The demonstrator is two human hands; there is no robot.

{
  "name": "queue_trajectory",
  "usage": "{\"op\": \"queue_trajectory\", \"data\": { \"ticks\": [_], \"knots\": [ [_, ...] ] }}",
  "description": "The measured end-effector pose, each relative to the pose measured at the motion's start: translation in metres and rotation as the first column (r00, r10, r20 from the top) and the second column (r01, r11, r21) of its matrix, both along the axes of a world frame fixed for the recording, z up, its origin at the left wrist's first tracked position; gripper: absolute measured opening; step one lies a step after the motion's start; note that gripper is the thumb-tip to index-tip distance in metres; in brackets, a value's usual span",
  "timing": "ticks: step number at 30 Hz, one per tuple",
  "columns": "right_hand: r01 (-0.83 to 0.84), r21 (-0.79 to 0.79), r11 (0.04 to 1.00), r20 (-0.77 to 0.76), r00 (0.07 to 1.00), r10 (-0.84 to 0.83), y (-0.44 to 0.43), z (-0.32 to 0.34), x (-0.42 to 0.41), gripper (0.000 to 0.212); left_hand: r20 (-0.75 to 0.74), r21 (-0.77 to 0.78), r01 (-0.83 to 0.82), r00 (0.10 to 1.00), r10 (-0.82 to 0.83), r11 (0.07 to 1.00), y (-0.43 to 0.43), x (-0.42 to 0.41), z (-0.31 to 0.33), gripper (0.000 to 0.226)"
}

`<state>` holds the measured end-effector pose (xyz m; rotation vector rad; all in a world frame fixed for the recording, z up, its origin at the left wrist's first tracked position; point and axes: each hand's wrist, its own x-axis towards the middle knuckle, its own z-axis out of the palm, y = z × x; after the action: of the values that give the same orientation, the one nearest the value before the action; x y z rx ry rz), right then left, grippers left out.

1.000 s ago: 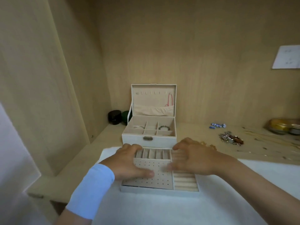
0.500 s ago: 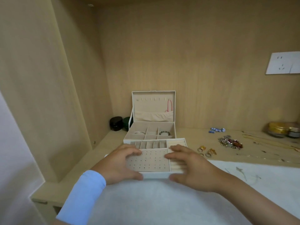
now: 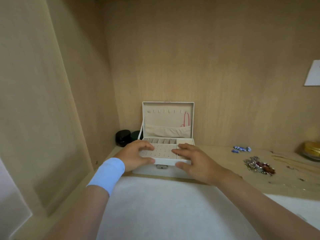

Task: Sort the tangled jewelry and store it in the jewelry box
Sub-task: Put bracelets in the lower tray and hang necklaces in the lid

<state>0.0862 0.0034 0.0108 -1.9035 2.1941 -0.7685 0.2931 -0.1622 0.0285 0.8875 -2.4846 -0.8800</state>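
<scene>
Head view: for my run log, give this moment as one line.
tray: held atop jewelry box | left hand: grips tray | right hand: grips tray | lid: open | tangled jewelry: on shelf

Alcove, light wood grain. Back wall: plain panel, a white plate at its right edge. Left side wall: matching panel. Countertop: same wood, white cloth over the near part. Light soft, warm.

I've lifted the tray off the cloth and carried it back. My left hand and right hand now grip it atop the box, covering the compartments.
</scene>
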Motion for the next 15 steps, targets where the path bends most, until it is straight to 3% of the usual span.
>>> {"op": "queue_trajectory", "data": {
  "ticks": [5, 10, 13, 15],
  "knots": [
    [0.009, 0.041, 0.999, -0.04, 0.999, -0.007, -0.025, -0.008, -0.009, 0.054, 0.026, 0.012, -0.006, 1.0, 0.006, 1.0, -0.02, -0.007, -0.015, 0.037],
    [0.016, 0.062, 0.998, -0.179, 0.984, -0.004, -0.03, -0.023, -0.012, 0.049, 0.071, 0.01, 0.015, 0.997, -0.015, 1.0, -0.028, -0.014, -0.027, 0.036],
    [0.037, 0.048, 0.998, -0.12, 0.992, -0.031, -0.032, -0.032, -0.014, 0.056, 0.012, 0.03, -0.062, 0.998, 0.062, 0.998, -0.029, -0.016, -0.037, 0.033],
    [0.082, 0.039, 0.996, 0.036, 0.996, -0.083, -0.032, -0.032, -0.013, 0.06, -0.039, 0.037, -0.136, 0.99, 0.138, 0.99, -0.027, -0.017, -0.041, 0.034]
  ]
}}
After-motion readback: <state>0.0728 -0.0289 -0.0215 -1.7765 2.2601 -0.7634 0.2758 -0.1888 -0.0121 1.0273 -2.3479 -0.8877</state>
